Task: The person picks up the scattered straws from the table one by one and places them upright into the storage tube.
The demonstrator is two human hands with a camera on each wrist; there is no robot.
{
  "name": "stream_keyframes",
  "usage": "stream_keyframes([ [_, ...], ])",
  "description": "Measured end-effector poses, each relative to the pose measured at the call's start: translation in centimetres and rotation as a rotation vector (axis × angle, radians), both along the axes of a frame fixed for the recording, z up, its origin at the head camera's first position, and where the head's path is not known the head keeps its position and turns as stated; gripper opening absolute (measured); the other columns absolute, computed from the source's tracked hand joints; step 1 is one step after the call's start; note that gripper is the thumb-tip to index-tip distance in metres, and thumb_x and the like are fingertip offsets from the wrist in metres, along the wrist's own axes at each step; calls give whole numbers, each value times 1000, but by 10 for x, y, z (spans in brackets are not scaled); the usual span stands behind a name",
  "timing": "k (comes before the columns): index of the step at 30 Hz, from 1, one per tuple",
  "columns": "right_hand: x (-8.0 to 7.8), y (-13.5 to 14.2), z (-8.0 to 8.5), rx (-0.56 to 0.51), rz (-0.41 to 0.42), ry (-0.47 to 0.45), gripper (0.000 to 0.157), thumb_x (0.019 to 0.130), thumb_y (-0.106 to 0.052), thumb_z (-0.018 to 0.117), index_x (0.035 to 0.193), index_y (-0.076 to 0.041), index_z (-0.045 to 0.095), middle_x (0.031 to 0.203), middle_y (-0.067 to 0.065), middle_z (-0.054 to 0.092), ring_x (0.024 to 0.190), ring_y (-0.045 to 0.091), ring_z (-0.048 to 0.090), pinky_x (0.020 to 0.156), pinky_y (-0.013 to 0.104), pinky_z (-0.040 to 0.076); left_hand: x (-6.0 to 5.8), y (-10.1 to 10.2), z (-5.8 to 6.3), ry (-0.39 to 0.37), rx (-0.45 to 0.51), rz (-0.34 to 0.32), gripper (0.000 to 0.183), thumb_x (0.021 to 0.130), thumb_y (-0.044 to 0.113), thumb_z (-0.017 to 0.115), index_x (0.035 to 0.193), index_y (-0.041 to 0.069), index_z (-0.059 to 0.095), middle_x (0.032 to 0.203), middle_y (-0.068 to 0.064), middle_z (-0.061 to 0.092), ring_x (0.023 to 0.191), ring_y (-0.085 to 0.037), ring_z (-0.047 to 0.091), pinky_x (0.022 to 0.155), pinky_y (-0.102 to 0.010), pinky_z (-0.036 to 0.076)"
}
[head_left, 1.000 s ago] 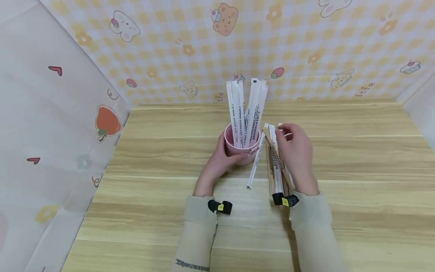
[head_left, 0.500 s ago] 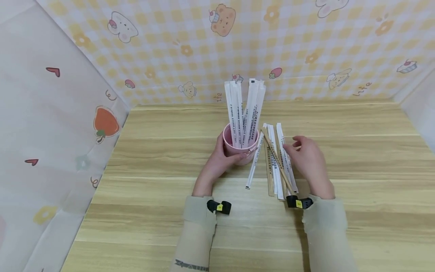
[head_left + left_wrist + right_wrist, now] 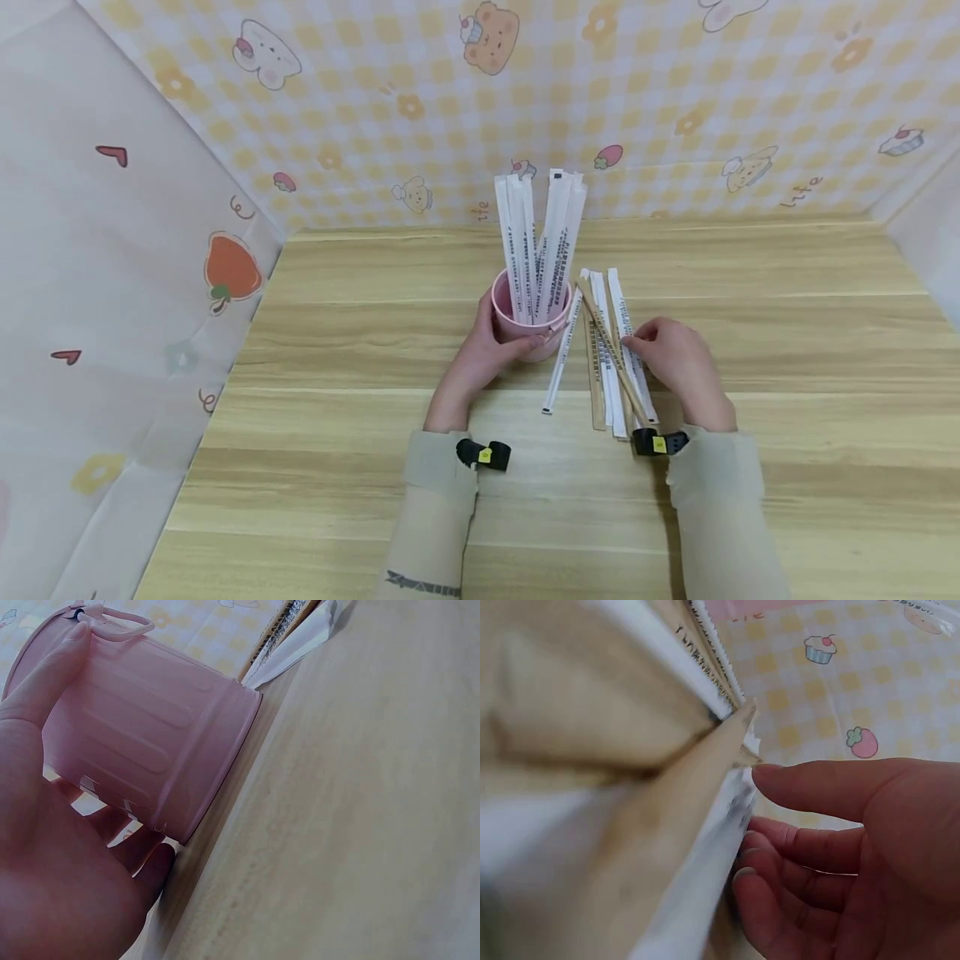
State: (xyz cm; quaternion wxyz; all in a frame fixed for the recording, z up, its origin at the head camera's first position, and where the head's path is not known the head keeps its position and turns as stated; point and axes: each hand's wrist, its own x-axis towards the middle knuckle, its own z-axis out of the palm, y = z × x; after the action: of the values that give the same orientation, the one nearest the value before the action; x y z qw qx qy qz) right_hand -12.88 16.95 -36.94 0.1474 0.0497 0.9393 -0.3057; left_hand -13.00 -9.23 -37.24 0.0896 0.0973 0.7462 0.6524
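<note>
My left hand (image 3: 480, 358) grips a small pink bucket (image 3: 142, 720) round its side, the thumb near its handle. Upright in the bucket stand several white paper-wrapped straws (image 3: 558, 242) with dark print. On the table to its right lies a loose pile of white and brown wrapped straws. My right hand (image 3: 678, 358) pinches the edge of the rightmost white wrapped straw (image 3: 617, 292) between thumb and fingers, seen close in the right wrist view. A brown wrapped straw (image 3: 611, 350) crosses the pile at a slant.
One white wrapped straw (image 3: 558, 367) lies alone, aslant, between bucket and pile. The wood-grain table (image 3: 337, 333) meets a yellow checked backdrop (image 3: 450, 125) behind the bucket. A white printed sheet (image 3: 142, 275) borders the left side.
My right hand has drawn back from over the pile toward the right and nearer me, then come onto the rightmost white wrapped straw. My left hand and the bucket stay in place.
</note>
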Motion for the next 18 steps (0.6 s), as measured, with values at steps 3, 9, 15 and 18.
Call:
stream_keyframes([
  [3,0,0,-1,4,-11,-17,31,88,-32,53,98,-3,59,89,12,58,75,24,51,58,30,40,0,0,1,1,-1,2,96,70,21,77,140,37,13,138,11,30,126,-10,27,104,-37,21],
  [9,-1,-1,-4,36,2,-17,30,89,-30,52,91,-3,62,81,9,61,67,20,53,53,29,41,0,0,2,7,1,3,96,70,21,77,140,36,13,138,11,30,126,-10,27,104,-37,20],
  [15,1,-2,-2,0,1,-74,33,90,-31,49,93,-1,62,79,9,61,64,19,56,53,29,45,1,1,1,-18,-6,-4,97,70,20,77,141,34,11,139,9,28,126,-11,27,103,-37,22],
  [18,2,-1,-1,-52,-6,-88,35,90,-31,48,97,1,60,82,11,61,65,19,57,54,29,48,1,0,1,-16,-2,-3,97,70,20,77,140,34,11,139,9,28,126,-11,28,103,-37,22],
])
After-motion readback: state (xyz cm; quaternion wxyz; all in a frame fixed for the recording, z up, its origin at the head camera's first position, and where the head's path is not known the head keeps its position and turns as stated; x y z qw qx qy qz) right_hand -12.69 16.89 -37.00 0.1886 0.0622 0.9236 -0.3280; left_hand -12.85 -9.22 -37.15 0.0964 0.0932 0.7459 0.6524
